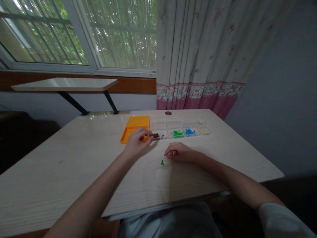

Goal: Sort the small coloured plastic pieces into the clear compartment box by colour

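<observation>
My left hand (137, 141) reaches to the leftmost compartment of a clear divided tray (166, 125). Thumb and forefinger are pinched together beside small dark brown pieces (156, 135); whether one is between the fingertips is too small to tell. Further along the same tray lie green pieces (177, 133), blue pieces (190, 131) and a few yellow pieces (203, 131). My right hand (182, 152) rests on the table with its fingers curled closed, and what they hold, if anything, is hidden. Just left of those fingertips sits a tiny green and black cluster (162, 162).
An orange case (137, 122) lies open behind my left hand, touching or close to the tray. A raised shelf (66, 84) on black legs stands at the table's back left. A floral curtain (195, 66) hangs behind the wooden table (81, 168).
</observation>
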The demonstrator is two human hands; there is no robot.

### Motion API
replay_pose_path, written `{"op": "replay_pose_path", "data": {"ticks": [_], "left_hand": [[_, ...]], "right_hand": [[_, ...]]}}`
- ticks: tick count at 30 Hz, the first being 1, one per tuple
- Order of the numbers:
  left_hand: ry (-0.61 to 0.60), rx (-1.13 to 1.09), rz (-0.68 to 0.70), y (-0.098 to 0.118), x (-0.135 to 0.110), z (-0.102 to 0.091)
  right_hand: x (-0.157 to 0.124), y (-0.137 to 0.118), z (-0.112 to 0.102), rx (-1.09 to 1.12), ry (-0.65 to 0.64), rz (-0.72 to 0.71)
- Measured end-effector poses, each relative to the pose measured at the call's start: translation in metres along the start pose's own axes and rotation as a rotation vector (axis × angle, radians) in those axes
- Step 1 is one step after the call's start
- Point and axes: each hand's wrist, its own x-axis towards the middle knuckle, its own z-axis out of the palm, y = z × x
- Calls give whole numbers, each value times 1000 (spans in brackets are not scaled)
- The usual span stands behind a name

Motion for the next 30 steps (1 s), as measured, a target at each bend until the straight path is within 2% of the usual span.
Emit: {"op": "replay_pose_path", "data": {"ticks": [4, 18, 25, 30], "left_hand": [[44, 20, -1, -4, 2, -5], [66, 58, 35, 0, 1, -2], [75, 264, -148, -16, -5, 16], [-12, 288, -113, -23, -7, 23]], "right_hand": [[-2, -1, -1, -139, -47, -92], [-3, -1, -2, -204, -102, -107], [-1, -1, 0, -200, -76, -89], [1, 1, 0, -177, -5, -17]]}}
